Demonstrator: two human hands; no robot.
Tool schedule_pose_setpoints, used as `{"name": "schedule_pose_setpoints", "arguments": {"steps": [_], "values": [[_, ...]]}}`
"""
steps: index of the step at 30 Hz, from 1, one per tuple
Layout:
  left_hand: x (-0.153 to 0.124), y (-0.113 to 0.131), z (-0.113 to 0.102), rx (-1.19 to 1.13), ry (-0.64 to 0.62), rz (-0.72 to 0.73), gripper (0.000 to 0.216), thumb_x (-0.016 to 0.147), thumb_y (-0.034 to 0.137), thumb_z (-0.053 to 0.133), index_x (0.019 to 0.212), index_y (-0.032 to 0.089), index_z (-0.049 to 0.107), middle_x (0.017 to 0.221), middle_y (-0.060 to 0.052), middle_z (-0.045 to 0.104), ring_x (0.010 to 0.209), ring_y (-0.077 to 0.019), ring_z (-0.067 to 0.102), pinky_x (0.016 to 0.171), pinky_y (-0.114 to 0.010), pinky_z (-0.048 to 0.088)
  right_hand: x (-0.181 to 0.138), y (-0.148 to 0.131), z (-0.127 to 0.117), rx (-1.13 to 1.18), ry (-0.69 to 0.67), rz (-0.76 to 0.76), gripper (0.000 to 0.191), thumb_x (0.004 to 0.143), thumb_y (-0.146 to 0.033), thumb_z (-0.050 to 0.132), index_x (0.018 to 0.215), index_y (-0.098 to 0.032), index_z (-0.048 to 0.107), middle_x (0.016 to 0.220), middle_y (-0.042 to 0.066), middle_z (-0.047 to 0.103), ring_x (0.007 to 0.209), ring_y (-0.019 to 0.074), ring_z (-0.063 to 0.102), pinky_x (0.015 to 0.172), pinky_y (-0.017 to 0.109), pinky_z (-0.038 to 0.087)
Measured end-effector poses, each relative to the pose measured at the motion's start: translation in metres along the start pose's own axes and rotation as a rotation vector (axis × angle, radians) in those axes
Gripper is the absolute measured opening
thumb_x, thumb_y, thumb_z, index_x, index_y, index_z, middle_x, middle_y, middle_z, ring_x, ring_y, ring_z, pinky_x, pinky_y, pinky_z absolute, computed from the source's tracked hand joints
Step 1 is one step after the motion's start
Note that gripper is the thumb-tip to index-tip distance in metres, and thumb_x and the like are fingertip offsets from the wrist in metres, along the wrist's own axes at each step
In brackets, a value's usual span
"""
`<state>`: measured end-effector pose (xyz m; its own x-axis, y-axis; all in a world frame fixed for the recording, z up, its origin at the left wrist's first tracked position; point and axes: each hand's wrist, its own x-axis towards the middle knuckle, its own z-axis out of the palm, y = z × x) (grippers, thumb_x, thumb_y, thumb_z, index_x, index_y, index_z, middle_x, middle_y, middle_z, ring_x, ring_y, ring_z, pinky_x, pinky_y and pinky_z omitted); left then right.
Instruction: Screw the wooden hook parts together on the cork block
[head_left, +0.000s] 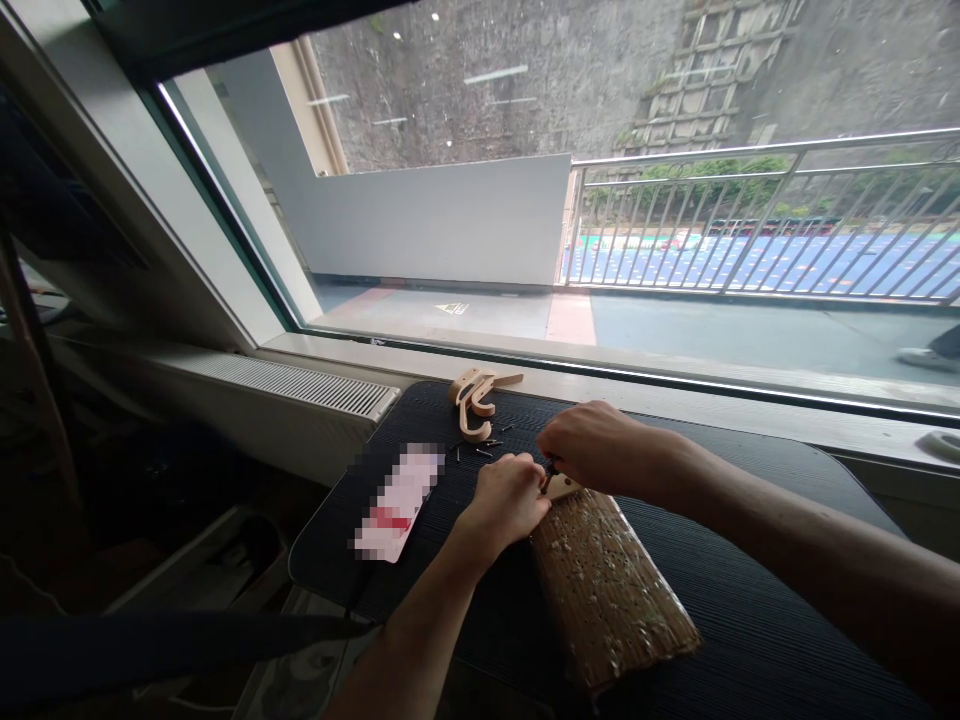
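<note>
A rough brown board point(609, 585) lies on a black ribbed table point(750, 600). At its far end sits a small light wooden piece point(562, 487). My left hand point(508, 497) is closed with its fingers against that piece. Just above it, my right hand point(598, 446) is curled shut around a small dark tool whose tip shows between the two hands. Several small dark screws point(480, 448) lie scattered on the table just left of my hands. Two light wooden hooks point(476, 400) rest near the table's far edge.
A pixelated white and red packet point(399, 500) lies on the table's left part. A white radiator grille point(300, 383) runs below the window sill point(675, 385). Beyond the glass are a balcony floor and a metal railing point(765, 215). The floor left of the table is dark.
</note>
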<state>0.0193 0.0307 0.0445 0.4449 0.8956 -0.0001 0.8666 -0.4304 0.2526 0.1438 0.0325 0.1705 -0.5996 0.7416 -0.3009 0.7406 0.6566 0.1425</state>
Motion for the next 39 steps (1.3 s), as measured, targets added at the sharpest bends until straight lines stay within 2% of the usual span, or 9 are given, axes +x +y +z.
{"name": "schedule_pose_setpoints", "arguments": {"steps": [7,11,14,18,24,29,34,39], "values": [[-0.001,0.000,0.002,-0.034,0.039,0.021,0.017,0.080,0.034,0.056,0.084,0.021,0.066,0.091,-0.005,0.066,0.088,-0.0202,0.062,0.070,-0.026,0.045,0.005,0.002,0.013,0.002,0.082,-0.007,0.018,0.080,-0.016,0.052,0.080,-0.012,0.070,0.078,0.012,0.070,0.070,0.0191,0.063,0.055,0.027,0.037],[-0.002,0.001,0.000,-0.019,0.026,0.024,0.019,0.081,0.037,0.055,0.082,0.021,0.065,0.092,-0.005,0.066,0.087,-0.0204,0.062,0.068,-0.027,0.045,0.002,0.004,0.013,0.008,0.105,0.002,0.017,0.079,-0.023,0.056,0.085,-0.013,0.068,0.078,0.011,0.069,0.070,0.0211,0.063,0.054,0.028,0.036],[-0.002,0.001,0.000,-0.019,0.032,0.020,0.023,0.082,0.040,0.053,0.081,0.020,0.065,0.092,-0.005,0.067,0.087,-0.0207,0.062,0.068,-0.027,0.045,-0.001,0.003,0.008,0.027,0.093,-0.013,0.015,0.074,-0.019,0.059,0.087,-0.015,0.067,0.080,0.008,0.069,0.071,0.0208,0.063,0.053,0.027,0.034],[-0.001,0.002,0.000,-0.031,0.019,-0.010,0.020,0.082,0.037,0.054,0.082,0.021,0.066,0.091,-0.005,0.068,0.086,-0.0204,0.063,0.067,-0.026,0.044,0.000,0.001,0.007,0.043,0.059,-0.080,0.012,0.078,-0.013,0.055,0.077,-0.015,0.066,0.079,0.007,0.069,0.074,0.0187,0.063,0.054,0.027,0.033],[-0.002,0.003,-0.003,-0.051,0.003,-0.014,0.027,0.084,0.044,0.052,0.084,0.020,0.065,0.094,-0.006,0.067,0.088,-0.0205,0.063,0.068,-0.027,0.045,0.005,0.001,0.016,0.047,0.089,-0.026,0.013,0.081,-0.017,0.054,0.084,-0.013,0.065,0.080,0.009,0.070,0.073,0.0199,0.064,0.055,0.028,0.034],[-0.002,0.002,-0.003,-0.041,0.019,0.007,0.024,0.083,0.041,0.053,0.085,0.020,0.065,0.092,-0.006,0.066,0.086,-0.0200,0.062,0.068,-0.026,0.045,0.004,0.001,0.017,0.020,0.098,0.034,0.020,0.084,-0.022,0.048,0.084,-0.012,0.065,0.078,0.012,0.070,0.069,0.0204,0.064,0.052,0.027,0.034],[-0.002,0.001,0.000,-0.016,0.028,0.017,0.018,0.080,0.035,0.056,0.082,0.021,0.066,0.092,-0.005,0.066,0.087,-0.0203,0.062,0.068,-0.027,0.045,-0.003,0.005,0.012,0.036,0.136,0.031,0.020,0.077,-0.022,0.054,0.093,-0.014,0.064,0.080,0.010,0.070,0.071,0.0223,0.064,0.051,0.028,0.033],[-0.001,0.001,0.001,-0.036,0.023,0.000,0.024,0.083,0.040,0.052,0.082,0.021,0.067,0.092,-0.006,0.067,0.088,-0.0205,0.062,0.069,-0.027,0.045,-0.005,0.005,0.006,0.080,0.067,-0.054,0.014,0.077,-0.013,0.052,0.079,-0.017,0.065,0.079,0.007,0.069,0.075,0.0201,0.064,0.054,0.027,0.033]]}}
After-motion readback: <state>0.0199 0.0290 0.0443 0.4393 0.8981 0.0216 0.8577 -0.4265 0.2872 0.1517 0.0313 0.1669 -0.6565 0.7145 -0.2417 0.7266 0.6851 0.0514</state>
